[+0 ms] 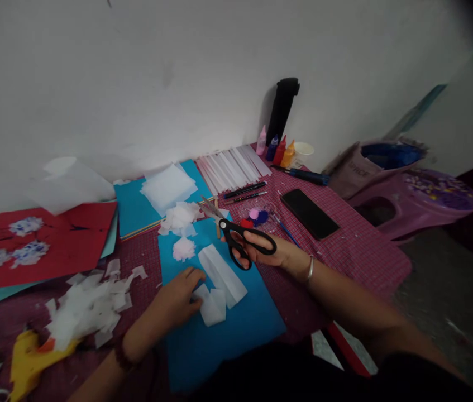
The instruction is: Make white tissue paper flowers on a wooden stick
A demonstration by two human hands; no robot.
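Observation:
My right hand (257, 249) holds black-handled scissors (223, 224), its fingers through the loops and the blades slightly parted, pointing away to the left. My left hand (181, 296) is curled, thumb and fingers pinching the edge of a short piece of white tissue paper (213, 307). A longer folded white strip (221, 273) lies beside that piece on the blue sheet (228, 352). Just beyond my left hand sits a small pale pink paper flower (184, 249), with a heap of cut white paper squares (181, 216) behind it.
At left are a red sheet with paper flowers (81, 240), loose white scraps (89, 310) and a yellow glue gun (29, 360). White strips (236, 167), paint bottles (280, 151), a cutter knife (303, 176) and a phone (309, 213) lie toward the wall and right.

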